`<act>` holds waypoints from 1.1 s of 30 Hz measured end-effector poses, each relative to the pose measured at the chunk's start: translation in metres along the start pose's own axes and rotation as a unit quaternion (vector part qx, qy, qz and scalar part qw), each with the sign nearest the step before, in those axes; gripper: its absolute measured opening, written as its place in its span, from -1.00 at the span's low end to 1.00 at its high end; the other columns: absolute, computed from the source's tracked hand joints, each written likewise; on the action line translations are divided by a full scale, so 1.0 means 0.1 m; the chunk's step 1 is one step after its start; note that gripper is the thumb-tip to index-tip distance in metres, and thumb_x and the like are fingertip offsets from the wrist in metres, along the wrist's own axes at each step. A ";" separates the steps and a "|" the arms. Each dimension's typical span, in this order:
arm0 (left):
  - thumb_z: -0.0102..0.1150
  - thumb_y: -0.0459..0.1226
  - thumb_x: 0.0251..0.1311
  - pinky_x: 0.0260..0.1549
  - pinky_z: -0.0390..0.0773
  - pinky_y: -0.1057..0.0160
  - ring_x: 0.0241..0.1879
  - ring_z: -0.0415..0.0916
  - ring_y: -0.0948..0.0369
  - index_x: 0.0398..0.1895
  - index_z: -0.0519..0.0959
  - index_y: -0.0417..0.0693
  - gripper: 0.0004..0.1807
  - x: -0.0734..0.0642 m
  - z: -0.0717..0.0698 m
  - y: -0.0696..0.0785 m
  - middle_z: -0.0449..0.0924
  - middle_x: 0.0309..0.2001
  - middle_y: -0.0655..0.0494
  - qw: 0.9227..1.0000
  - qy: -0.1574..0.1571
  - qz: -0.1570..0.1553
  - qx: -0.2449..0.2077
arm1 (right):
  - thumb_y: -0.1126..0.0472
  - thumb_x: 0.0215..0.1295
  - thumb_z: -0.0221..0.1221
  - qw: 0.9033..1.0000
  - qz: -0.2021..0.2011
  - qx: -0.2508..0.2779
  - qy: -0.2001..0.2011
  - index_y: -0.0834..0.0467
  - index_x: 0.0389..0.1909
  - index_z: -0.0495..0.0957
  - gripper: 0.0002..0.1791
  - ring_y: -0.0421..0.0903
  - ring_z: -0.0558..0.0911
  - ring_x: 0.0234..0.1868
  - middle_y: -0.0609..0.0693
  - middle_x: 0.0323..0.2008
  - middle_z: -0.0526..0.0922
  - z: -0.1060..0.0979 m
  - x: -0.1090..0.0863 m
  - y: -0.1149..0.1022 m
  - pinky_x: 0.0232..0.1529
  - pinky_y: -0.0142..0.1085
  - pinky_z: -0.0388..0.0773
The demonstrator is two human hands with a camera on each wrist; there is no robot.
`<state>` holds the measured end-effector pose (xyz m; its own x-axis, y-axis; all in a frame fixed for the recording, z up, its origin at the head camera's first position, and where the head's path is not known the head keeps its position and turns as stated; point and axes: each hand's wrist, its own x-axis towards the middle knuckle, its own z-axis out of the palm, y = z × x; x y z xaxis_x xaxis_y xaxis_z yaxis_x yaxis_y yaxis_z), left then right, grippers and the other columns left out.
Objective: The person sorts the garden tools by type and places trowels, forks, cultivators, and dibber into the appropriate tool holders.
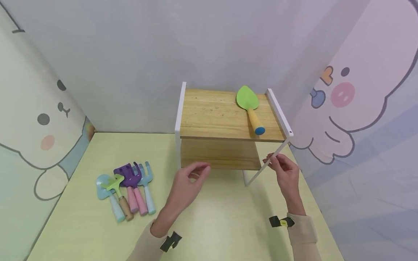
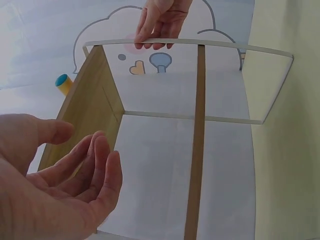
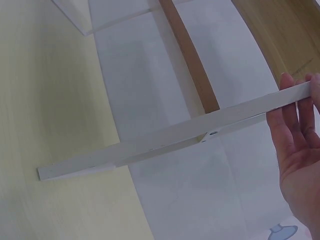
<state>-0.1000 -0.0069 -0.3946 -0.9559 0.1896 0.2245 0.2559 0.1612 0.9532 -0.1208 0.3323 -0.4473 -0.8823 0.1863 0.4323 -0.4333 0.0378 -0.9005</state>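
Observation:
A two-tier wooden shelf with a white metal frame stands on the table. My right hand pinches its right front upright between thumb and fingers, below the top board. In front of the lower board is my left hand, its fingers loosely bent and nothing between them. The left wrist view shows that hand apart from the frame. On the right part of the top board lies a trowel with a green blade and a yellow handle, its blue end toward me.
To the left on the table, several toy garden tools lie in a pile: a purple rake with a pink handle, a light blue fork, a small green rake and a light blue shovel. Cloth with cartoon animals hangs around.

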 end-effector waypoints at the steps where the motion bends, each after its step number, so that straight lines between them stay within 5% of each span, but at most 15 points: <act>1: 0.29 -0.24 0.41 -0.15 0.67 0.24 -0.16 0.64 0.20 0.00 0.73 -0.12 -0.79 -0.02 -0.01 -0.03 0.75 -0.13 0.09 1.000 0.002 -0.003 0.001 | 0.48 0.48 0.11 1.000 0.000 -0.001 0.000 0.54 -0.04 0.58 -0.81 -0.13 0.79 -0.18 0.08 -0.19 0.75 0.00 0.00 0.00 -0.03 -0.23 0.67; 6: 0.29 -0.23 0.41 -0.15 0.67 0.26 -0.17 0.63 0.21 0.01 0.73 -0.08 -0.80 -0.09 -0.09 -0.16 0.75 -0.13 0.08 1.000 0.011 -0.024 0.006 | 0.48 0.48 0.11 1.000 -0.001 -0.001 -0.001 0.55 -0.05 0.57 -0.82 -0.13 0.79 -0.19 0.18 -0.19 0.73 0.01 0.00 0.01 -0.02 -0.23 0.67; 13: 0.29 -0.22 0.41 -0.15 0.67 0.26 -0.19 0.64 0.20 -0.02 0.74 -0.06 -0.81 -0.16 -0.16 -0.29 0.75 -0.18 0.10 0.998 0.030 -0.042 0.020 | 0.46 0.50 0.10 1.000 0.008 -0.020 0.005 0.51 -0.02 0.59 -0.80 -0.15 0.79 -0.16 -0.01 -0.17 0.76 0.01 -0.01 0.01 -0.03 -0.27 0.67; 23: 0.29 -0.24 0.40 -0.16 0.68 0.29 -0.20 0.68 0.19 -0.03 0.74 -0.08 -0.82 -0.26 -0.24 -0.50 0.77 -0.17 0.12 0.996 0.052 -0.071 0.033 | 0.49 0.49 0.09 1.000 0.007 -0.010 0.004 0.54 -0.03 0.58 -0.81 -0.15 0.79 -0.17 0.00 -0.20 0.75 0.00 -0.01 0.02 -0.02 -0.25 0.67; 33: 0.25 -0.21 0.44 -0.17 0.67 0.32 -0.19 0.70 0.13 -0.02 0.73 -0.14 -0.78 -0.36 -0.37 -0.72 0.77 -0.17 -0.03 0.990 0.084 -0.090 0.063 | 0.48 0.49 0.10 1.000 0.005 -0.005 0.002 0.54 -0.04 0.58 -0.82 -0.15 0.79 -0.17 0.03 -0.21 0.74 -0.01 -0.01 0.02 -0.01 -0.24 0.66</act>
<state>-0.0893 -0.0614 -0.4642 -0.9956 -0.0149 0.0928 0.0841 0.2987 0.9506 -0.1206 0.3328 -0.4498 -0.8857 0.1910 0.4231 -0.4227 0.0448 -0.9051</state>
